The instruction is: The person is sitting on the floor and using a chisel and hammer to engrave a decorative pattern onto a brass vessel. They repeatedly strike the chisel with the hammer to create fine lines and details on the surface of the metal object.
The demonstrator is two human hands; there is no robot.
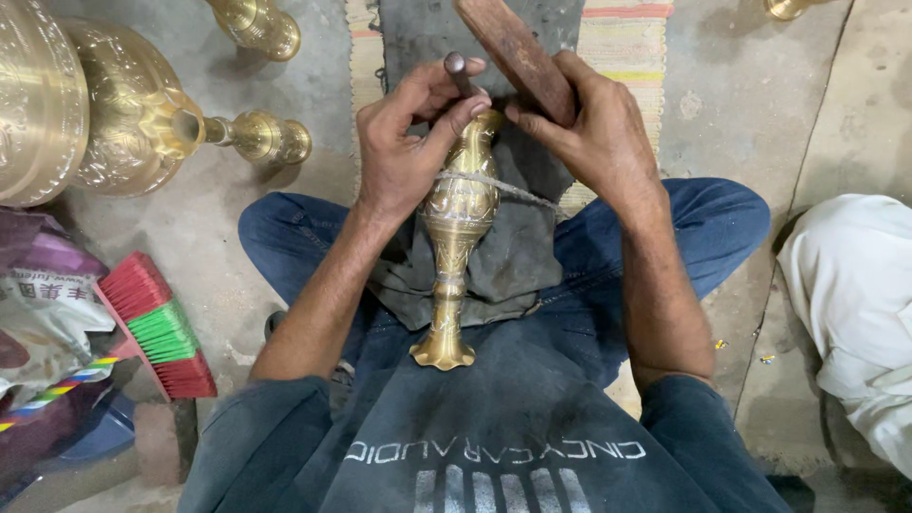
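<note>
Head view looks down on a person sitting cross-legged on the floor, with a brass vase lying across the lap on a dark cloth. Its flared foot points near, toward the body, and its neck points far. The left hand closes its grip around the vase's upper body while also pinching a short metal punch against the neck. The right hand is wrapped tight around a wooden mallet, whose head sits just beside the punch's top. A thin cord crosses the vase's shoulder and runs off to the right.

To the far left, a large brass vessel lies on its side, close to the left knee, with a brass stem piece at its mouth; another brass piece lies farther off. A red and green brush sits at the near left beside a printed bag. On the right, a second person's pale clothing hems in that edge. A striped mat lies under the cloth, far from the body. Bare floor shows between the right knee and the pale clothing.
</note>
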